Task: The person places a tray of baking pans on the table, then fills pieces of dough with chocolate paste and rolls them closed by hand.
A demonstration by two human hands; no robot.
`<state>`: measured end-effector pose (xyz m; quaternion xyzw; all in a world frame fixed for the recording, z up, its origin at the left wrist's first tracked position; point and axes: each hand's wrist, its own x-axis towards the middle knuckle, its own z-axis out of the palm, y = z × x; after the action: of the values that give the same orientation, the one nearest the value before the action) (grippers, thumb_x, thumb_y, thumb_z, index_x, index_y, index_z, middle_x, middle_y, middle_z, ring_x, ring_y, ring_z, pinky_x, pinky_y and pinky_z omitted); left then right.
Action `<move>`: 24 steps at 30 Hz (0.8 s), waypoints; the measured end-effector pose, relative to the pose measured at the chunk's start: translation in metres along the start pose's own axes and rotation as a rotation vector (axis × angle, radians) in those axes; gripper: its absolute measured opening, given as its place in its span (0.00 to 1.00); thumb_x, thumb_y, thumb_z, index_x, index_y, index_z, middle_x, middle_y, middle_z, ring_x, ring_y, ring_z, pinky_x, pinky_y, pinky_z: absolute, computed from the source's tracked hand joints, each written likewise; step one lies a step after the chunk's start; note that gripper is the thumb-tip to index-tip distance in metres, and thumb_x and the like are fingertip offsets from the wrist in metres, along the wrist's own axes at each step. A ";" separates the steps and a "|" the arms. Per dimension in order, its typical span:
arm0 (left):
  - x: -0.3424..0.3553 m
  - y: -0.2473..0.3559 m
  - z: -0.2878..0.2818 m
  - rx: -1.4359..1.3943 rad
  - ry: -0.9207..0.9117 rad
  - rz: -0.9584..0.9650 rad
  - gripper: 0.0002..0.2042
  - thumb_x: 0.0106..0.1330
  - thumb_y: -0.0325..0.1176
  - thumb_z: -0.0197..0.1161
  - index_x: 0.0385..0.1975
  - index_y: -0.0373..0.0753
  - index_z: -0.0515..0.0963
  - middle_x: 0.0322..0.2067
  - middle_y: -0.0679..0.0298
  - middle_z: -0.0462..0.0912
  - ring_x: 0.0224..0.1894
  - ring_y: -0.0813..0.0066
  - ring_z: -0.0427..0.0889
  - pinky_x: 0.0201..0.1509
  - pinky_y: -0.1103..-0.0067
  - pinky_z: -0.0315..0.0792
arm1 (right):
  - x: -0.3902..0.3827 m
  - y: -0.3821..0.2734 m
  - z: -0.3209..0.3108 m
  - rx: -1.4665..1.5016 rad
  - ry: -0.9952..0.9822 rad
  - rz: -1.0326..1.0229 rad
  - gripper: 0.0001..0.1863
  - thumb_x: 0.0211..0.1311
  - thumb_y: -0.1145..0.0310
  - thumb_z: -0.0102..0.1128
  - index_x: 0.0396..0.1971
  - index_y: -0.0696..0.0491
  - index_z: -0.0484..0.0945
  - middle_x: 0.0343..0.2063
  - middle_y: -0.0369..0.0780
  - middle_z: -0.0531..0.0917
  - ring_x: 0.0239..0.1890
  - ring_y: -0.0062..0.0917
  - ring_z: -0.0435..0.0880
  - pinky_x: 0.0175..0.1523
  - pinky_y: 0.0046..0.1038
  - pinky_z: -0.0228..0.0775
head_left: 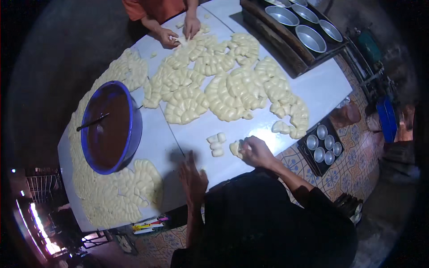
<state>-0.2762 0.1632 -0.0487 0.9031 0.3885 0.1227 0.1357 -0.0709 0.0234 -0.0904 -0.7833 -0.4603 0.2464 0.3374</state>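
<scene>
Your right hand (pixel 255 151) is curled, knuckles up, with the fingers closed around a pale dough piece (pixel 235 148) that sticks out on the side toward the blue bowl (pixel 134 129). The forearm runs back in a dark sleeve toward your body. Your left hand (pixel 193 176) lies flat and open on the white table (pixel 192 134), fingers stretched forward and holding nothing; it rests on the near side of the bowl, well apart from it.

The held dough piece is small, soft-looking and creamy yellow, its shape partly hidden by your fingers. Just beside it, toward the bowl, three similar small dough lumps (pixel 216 144) sit in a short row. The bowl holds dark brown filling with a spoon (pixel 92 122) resting in it. Beyond the bowl, large patches of shaped dough cover the table. At the far edge another person's hands (pixel 178 32) work on more dough. Round metal tins (pixel 324 144) sit on a dark tray right of your right hand.
</scene>
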 end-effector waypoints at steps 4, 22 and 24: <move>0.009 0.049 -0.015 -0.358 -0.238 0.315 0.34 0.52 0.36 0.68 0.59 0.33 0.61 0.56 0.45 0.65 0.62 0.50 0.61 0.59 0.63 0.62 | -0.011 -0.038 -0.023 0.398 0.035 -0.054 0.08 0.52 0.71 0.65 0.31 0.56 0.77 0.28 0.42 0.77 0.34 0.31 0.78 0.40 0.30 0.69; 0.026 0.056 0.030 -2.146 -0.306 -0.268 0.11 0.67 0.26 0.50 0.49 0.36 0.66 0.40 0.48 0.77 0.49 0.52 0.75 0.57 0.62 0.66 | -0.008 -0.046 -0.007 0.932 -0.093 0.118 0.27 0.60 0.67 0.59 0.59 0.58 0.65 0.53 0.45 0.75 0.53 0.25 0.73 0.56 0.28 0.66; 0.029 0.043 0.023 -2.244 -0.159 -0.414 0.09 0.66 0.22 0.48 0.46 0.34 0.66 0.40 0.51 0.77 0.46 0.63 0.77 0.55 0.70 0.69 | -0.001 -0.054 -0.017 0.612 -0.038 0.242 0.14 0.59 0.67 0.60 0.42 0.60 0.80 0.38 0.42 0.83 0.39 0.21 0.78 0.47 0.25 0.70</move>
<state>-0.2207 0.1521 -0.0525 0.1969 0.1917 0.3183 0.9073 -0.0898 0.0364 -0.0386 -0.6898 -0.2744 0.4261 0.5169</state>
